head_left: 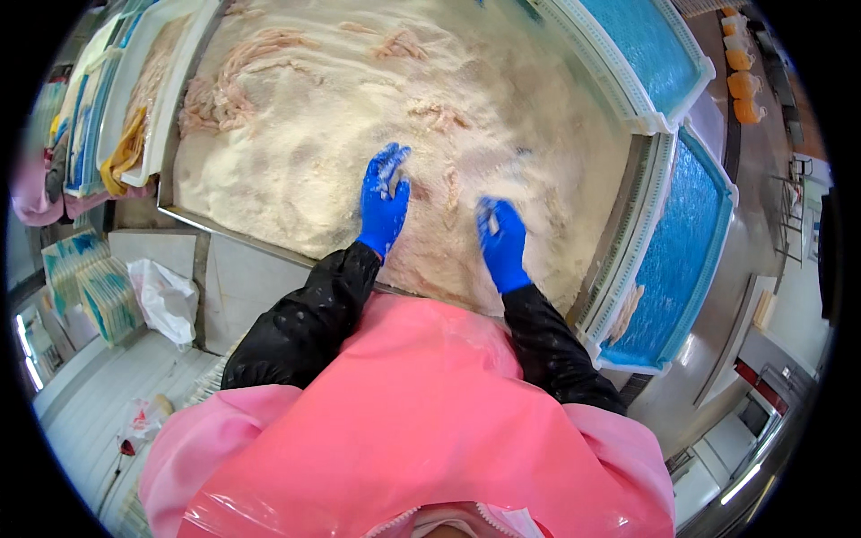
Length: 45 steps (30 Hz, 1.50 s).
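Both my hands wear blue gloves dusted with pale powder. My left hand (384, 204) is over the middle of a wide metal-edged tray (251, 235), its thumb apart from the fingers and nothing seen in its grasp. To its right, my right hand (504, 240) is open with loosely bent, powder-coated fingers, just above the bed of cream-coloured, flour-like powder (269, 179). Between the hands, a coated pale strip (452, 186) lies partly buried. Farther off are more raw-looking pinkish strips (404, 45), and a larger heap of strips (215, 103) sits at the far left.
White-rimmed crates with blue lining (677, 260) stand along the right side; a few pale strips (625, 314) lie in the nearer one. At left is a white tub (139, 90) of strips, with a yellow glove (126, 152) on its edge. A white plastic bag (164, 300) hangs below.
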{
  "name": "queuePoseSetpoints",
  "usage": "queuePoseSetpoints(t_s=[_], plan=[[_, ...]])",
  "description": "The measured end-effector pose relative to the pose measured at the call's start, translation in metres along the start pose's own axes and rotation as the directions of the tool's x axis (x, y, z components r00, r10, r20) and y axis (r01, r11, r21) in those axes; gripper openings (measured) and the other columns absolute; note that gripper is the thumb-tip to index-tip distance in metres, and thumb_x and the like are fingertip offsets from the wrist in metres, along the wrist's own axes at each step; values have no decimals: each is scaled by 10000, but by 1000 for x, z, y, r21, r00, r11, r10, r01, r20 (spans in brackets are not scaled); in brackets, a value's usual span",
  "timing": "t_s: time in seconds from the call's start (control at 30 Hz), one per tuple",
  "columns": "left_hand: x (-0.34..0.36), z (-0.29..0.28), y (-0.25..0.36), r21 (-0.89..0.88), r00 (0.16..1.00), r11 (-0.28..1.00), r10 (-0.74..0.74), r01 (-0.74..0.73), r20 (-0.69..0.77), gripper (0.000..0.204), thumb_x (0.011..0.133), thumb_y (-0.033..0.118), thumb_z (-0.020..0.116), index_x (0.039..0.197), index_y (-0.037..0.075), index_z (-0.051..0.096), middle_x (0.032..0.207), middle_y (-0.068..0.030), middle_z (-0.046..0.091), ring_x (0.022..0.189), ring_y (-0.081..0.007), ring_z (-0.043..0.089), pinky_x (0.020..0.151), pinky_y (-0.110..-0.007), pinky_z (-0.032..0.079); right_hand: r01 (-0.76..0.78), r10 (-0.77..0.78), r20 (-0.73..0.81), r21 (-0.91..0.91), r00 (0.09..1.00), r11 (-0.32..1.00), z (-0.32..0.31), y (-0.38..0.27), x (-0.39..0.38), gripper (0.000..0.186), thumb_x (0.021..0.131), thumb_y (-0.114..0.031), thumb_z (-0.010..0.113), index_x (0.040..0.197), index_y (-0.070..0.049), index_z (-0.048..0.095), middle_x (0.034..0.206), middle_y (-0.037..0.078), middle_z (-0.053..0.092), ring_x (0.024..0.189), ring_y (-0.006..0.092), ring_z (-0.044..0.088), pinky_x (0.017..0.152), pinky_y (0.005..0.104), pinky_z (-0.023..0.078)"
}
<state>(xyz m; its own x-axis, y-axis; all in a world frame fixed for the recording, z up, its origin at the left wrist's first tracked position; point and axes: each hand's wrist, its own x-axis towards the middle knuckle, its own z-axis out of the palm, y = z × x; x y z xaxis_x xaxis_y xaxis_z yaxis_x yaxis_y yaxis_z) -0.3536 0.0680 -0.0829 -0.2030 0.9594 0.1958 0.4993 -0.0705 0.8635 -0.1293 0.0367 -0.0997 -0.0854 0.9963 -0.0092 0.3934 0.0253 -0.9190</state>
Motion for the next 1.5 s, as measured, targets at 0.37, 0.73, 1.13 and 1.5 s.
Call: queuePoseSetpoints(t_s=[0.37,0.73,1.13,1.5], plan=[[-2,42,33,-602,575,-516,-234,610,784,447,1003,360,436,1305,39,510,1203,-106,593,1079,-230,556,978,-330,431,113,-105,44,-344,994,932,62,-16,33,547,976,-271,489,1442,-22,347,1498,167,354,1405,308,293,1154,445,159],[-26,38,28,-422,526,-647,-39,635,850,720,965,619,274,1287,13,492,1209,-177,570,1114,-314,538,1023,-437,403,22,-101,-129,-509,987,861,19,-13,14,342,904,-269,576,1200,-99,583,1254,136,548,1247,311,433,1067,523,212],[-51,53,51,-342,383,174,-469,923,796,743,936,676,306,1352,90,493,1225,-207,605,1052,-311,622,936,-393,456,-315,515,138,909,846,274,-200,-41,-94,352,976,-182,506,1262,21,531,1110,94,610,965,191,582,862,304,455],[-54,74,46,-351,508,373,-532,859,678,632,990,550,296,1323,63,523,1145,-204,652,880,-248,665,692,-285,486,-398,173,-398,-598,901,695,-344,35,-183,315,943,-122,521,1247,-58,576,1144,179,643,953,308,660,774,371,525]])
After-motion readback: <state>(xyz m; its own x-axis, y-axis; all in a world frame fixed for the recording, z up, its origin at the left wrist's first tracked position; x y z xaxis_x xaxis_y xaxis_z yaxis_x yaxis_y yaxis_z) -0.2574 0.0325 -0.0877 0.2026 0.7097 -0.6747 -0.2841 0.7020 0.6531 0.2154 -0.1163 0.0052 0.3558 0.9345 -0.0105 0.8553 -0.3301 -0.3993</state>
